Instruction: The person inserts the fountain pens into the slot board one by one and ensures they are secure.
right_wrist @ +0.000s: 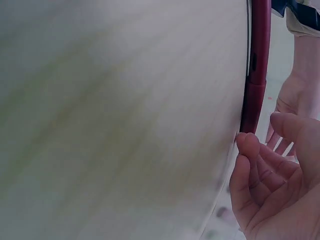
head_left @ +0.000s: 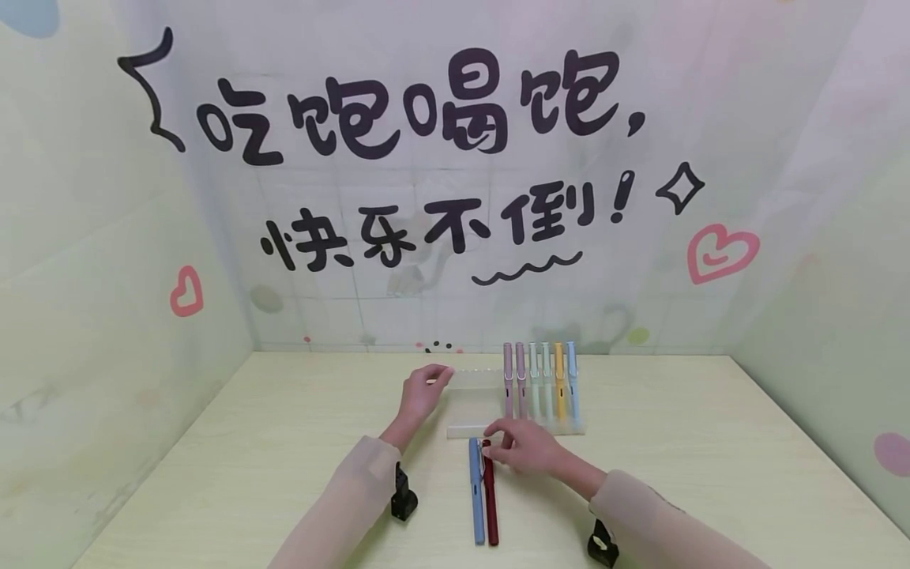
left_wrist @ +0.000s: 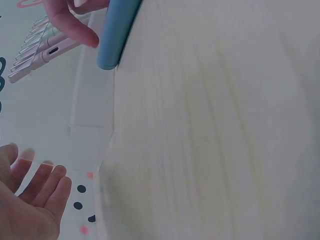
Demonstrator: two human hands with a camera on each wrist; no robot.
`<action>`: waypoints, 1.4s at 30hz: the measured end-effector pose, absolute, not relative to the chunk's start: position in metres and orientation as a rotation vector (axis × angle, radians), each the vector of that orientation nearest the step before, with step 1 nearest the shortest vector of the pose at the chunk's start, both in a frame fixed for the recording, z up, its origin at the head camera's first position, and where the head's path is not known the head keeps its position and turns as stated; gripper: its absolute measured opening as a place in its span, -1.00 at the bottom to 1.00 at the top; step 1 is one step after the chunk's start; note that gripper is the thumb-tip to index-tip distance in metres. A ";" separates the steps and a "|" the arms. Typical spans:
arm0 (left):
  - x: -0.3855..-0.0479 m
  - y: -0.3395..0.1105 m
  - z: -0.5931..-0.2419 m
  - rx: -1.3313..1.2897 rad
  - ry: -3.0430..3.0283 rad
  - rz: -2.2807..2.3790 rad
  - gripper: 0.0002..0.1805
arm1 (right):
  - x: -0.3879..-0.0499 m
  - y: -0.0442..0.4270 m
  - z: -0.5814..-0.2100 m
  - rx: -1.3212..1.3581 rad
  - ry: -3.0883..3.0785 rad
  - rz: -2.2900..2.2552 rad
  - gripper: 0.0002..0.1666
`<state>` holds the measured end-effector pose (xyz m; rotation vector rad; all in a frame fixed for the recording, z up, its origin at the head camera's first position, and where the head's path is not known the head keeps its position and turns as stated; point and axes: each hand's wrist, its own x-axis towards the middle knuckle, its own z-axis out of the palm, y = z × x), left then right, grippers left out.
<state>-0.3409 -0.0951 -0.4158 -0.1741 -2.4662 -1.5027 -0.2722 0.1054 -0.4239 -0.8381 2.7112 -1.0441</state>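
A clear pen rack (head_left: 469, 427) stands at the back of the table with several capped pens (head_left: 562, 387) in its right half: mauve, pale green, yellow and light blue. My left hand (head_left: 424, 393) holds the rack's upper left corner, its fingers around the see-through edge in the left wrist view. In front of the rack a blue pen (head_left: 477, 494) and a dark red pen (head_left: 490, 498) lie side by side. My right hand (head_left: 526, 447) hovers at their far ends. Its fingertips come close to the red pen's end (right_wrist: 254, 107), thumb apart; contact is unclear.
The pale wood table (head_left: 284, 442) meets a printed cloth wall (head_left: 441, 316) at the back, with cloth sides left and right. Black wrist cameras (head_left: 404, 498) hang from both sleeves.
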 end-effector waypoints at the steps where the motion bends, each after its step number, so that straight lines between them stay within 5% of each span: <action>1: -0.341 -0.095 -0.416 -0.173 -2.467 -1.504 -0.67 | -0.272 0.104 -0.424 -0.834 2.719 -1.021 -0.66; 9: -0.342 -0.095 -0.414 -0.167 -2.470 -1.511 -0.70 | -0.272 0.101 -0.421 -0.852 2.741 -0.899 -0.63; 20: -0.341 -0.096 -0.412 -0.169 -2.484 -1.499 -0.68 | -0.273 0.103 -0.416 -0.808 2.689 -0.939 -0.86; 42: -0.340 -0.097 -0.412 -0.194 -2.472 -1.486 -0.72 | -0.268 0.104 -0.417 -0.808 2.692 -1.054 -0.88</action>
